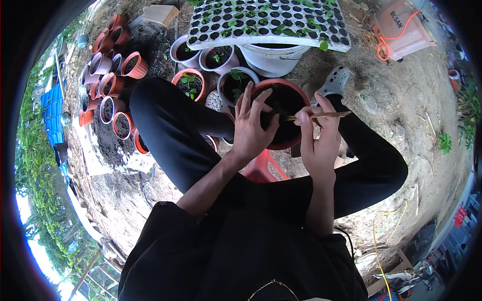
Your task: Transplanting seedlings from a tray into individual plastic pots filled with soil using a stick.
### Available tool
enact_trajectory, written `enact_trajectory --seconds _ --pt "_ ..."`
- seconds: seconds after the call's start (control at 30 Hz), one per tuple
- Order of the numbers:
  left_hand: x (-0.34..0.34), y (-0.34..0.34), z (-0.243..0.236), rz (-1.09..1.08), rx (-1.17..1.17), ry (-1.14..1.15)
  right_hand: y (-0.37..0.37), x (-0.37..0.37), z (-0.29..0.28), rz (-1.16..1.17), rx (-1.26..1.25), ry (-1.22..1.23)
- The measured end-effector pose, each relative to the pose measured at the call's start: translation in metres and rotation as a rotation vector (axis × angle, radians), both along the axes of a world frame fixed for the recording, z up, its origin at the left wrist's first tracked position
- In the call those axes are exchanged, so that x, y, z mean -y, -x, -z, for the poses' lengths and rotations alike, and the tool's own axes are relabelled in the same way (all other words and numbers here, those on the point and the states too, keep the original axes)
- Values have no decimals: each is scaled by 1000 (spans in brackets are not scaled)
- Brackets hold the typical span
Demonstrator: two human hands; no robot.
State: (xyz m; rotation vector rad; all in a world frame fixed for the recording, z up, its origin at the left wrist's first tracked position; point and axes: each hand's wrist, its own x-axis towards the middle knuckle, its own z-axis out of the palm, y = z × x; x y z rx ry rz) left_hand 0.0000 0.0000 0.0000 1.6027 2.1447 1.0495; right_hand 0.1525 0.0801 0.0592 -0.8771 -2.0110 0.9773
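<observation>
A terracotta-coloured pot [306,98] filled with dark soil stands between my legs. My left hand [251,123] is over its left side, fingers apart and bent toward the soil. What looks like a small dark green seedling [279,108] is in shade near the fingertips; I cannot tell whether they touch it. Pinched in my right hand [321,133], at the pot's right rim, is a thin wooden stick [329,115]. It lies nearly level, its left end above the soil.
A white seedling tray [271,42] rests on a white bucket [273,62] ahead. Potted seedlings [191,85] stand left of my pot. Several soil-filled pots [113,85] cluster at far left. A red stool [263,168] is below the pot. A pinkish container [404,30] is far right.
</observation>
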Motion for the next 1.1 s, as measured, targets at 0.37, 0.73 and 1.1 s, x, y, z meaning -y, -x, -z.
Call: enact_trajectory --seconds 0.37,0.73,1.1 --pt "-1 -1 2 -39 25 -85 -9 -1 4 148 -267 -30" --pt "0 -1 0 -84 60 -68 10 3 -3 119 -370 112" --pt "1 0 4 -82 103 -77 14 2 10 48 -133 60"
